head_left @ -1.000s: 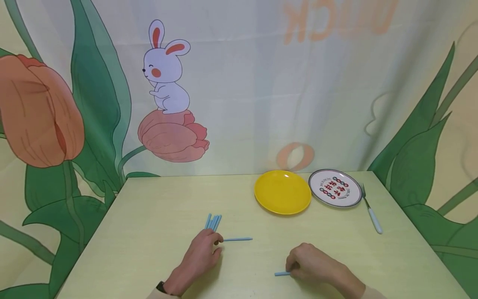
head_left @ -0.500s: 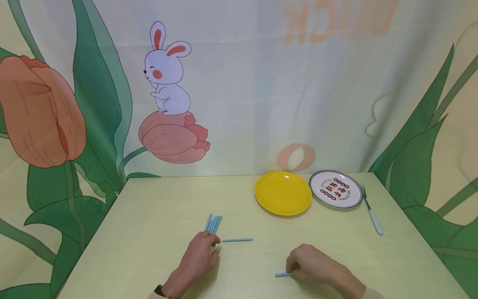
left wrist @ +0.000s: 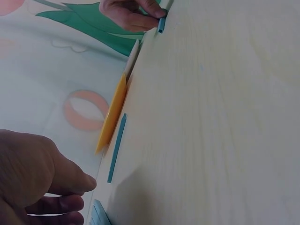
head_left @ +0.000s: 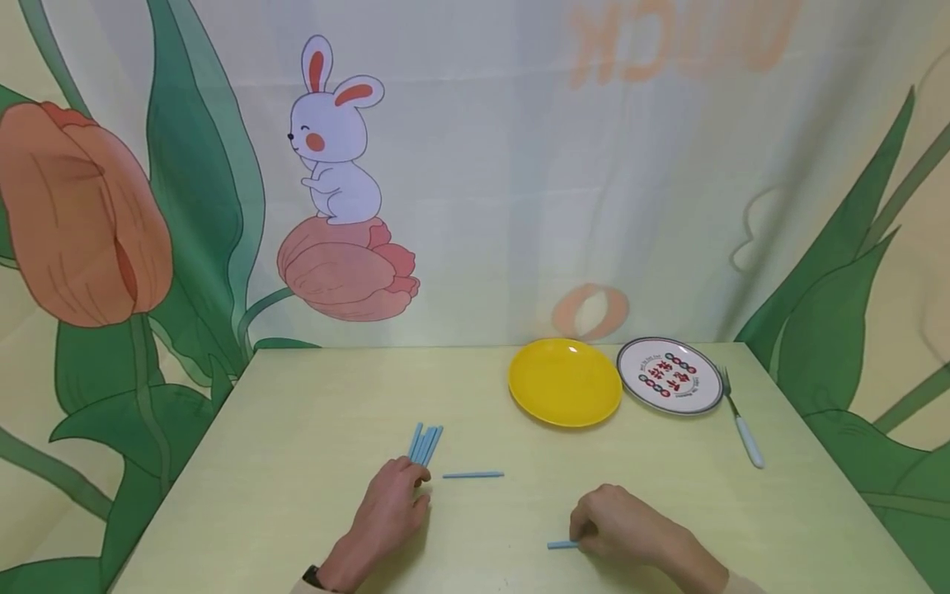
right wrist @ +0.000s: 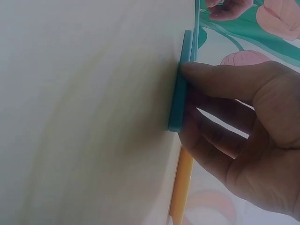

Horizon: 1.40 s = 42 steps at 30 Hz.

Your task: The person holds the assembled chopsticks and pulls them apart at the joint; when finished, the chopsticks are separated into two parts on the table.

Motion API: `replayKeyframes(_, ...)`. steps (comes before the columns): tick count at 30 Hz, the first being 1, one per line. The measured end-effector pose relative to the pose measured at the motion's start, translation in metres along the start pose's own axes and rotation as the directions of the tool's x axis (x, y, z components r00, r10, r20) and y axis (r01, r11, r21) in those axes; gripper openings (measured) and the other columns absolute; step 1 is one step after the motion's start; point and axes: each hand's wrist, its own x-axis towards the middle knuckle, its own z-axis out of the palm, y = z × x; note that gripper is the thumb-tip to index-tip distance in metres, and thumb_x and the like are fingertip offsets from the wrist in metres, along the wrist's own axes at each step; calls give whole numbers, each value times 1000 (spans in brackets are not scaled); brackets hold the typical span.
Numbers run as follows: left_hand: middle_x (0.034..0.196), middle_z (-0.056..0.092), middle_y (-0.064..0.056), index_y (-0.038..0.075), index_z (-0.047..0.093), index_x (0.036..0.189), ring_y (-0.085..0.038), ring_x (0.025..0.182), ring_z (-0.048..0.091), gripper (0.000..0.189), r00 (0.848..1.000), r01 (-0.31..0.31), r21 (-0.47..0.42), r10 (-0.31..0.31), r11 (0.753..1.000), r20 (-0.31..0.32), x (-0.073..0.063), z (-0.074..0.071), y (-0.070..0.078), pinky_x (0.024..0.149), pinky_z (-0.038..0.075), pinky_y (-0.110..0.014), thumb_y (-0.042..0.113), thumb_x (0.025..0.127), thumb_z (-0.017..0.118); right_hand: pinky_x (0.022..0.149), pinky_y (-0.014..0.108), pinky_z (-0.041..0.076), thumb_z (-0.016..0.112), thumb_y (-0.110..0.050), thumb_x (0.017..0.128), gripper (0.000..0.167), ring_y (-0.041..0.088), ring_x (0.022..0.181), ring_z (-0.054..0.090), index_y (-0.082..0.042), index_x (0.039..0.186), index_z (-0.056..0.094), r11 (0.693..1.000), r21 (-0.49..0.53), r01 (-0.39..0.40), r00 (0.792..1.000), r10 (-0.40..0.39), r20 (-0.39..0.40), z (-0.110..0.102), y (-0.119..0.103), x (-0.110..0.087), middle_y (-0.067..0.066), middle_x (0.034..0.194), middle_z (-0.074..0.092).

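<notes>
My right hand [head_left: 619,524] pinches a short blue stick [right wrist: 179,101] between thumb and fingers, low over the table; its left end [head_left: 562,545] sticks out in the head view. My left hand [head_left: 389,505] is beside a cluster of several blue sticks [head_left: 425,445], whose near ends it hides. Its thumb and fingers stand apart with nothing between them in the left wrist view. A single blue stick [head_left: 473,475], with a narrower tip at one end, lies crosswise on the table to the right of that hand.
A yellow plate [head_left: 566,384] sits at the table's back edge. Right of it are a white plate with red lettering [head_left: 670,376] and a fork with a pale handle [head_left: 748,441]. Behind the table [head_left: 312,412] hangs a printed curtain [head_left: 475,206].
My left hand has drawn slightly left and back, away from the single stick, leaving that stick's left end in full view. My right hand keeps its pinch almost unmoved.
</notes>
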Motion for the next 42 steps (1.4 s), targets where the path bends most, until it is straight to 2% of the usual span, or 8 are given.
replayKeyframes(7,86,58,-2,6,69,93,-14,76,49,19,997,68,25,-67,997,-24,1,-1,-4,67,42,-30,11,77,76,65,19,47,76,-11,80,9,-4,66,49,-19,81,76,1000,3,-12,1000,12,3,-2,-1,2,-18,75,64)
replayKeyframes(14,81,53,-1,5,67,95,-15,71,43,21,991,135,45,-136,990,9,1,1,-8,65,37,-29,14,77,75,63,19,46,76,-10,79,7,-4,65,48,-18,80,76,1000,-5,8,1000,-8,-10,-2,-2,2,-18,74,63)
replayKeyframes(22,80,51,-1,5,65,95,-16,70,42,23,989,147,51,-148,988,15,-1,4,-9,63,35,-29,15,77,76,64,19,47,76,-10,79,8,-4,66,48,-19,81,76,1000,1,5,1000,-5,0,-1,0,2,-19,75,63)
replayKeyframes(27,81,50,-2,3,65,99,-17,70,42,28,983,179,52,-180,983,33,-3,5,-10,62,35,-29,17,77,76,65,20,47,76,-11,79,8,-4,66,49,-19,81,76,1000,-3,-8,1000,8,16,0,-1,1,-19,75,63)
replayKeyframes(35,81,47,-2,5,60,93,-17,70,42,28,976,209,66,-213,976,49,-1,4,-11,59,35,-30,21,77,77,64,19,46,76,-11,80,7,-3,65,48,-18,81,75,1000,-10,0,1000,0,18,-2,-4,1,-18,74,62)
replayKeyframes(42,80,46,-3,5,58,91,-18,68,43,28,960,253,77,-261,964,106,3,2,-10,59,35,-31,22,79,76,65,19,46,76,-12,80,7,-3,65,47,-19,81,75,1000,-28,-2,1000,3,24,-4,-5,1,-19,73,62)
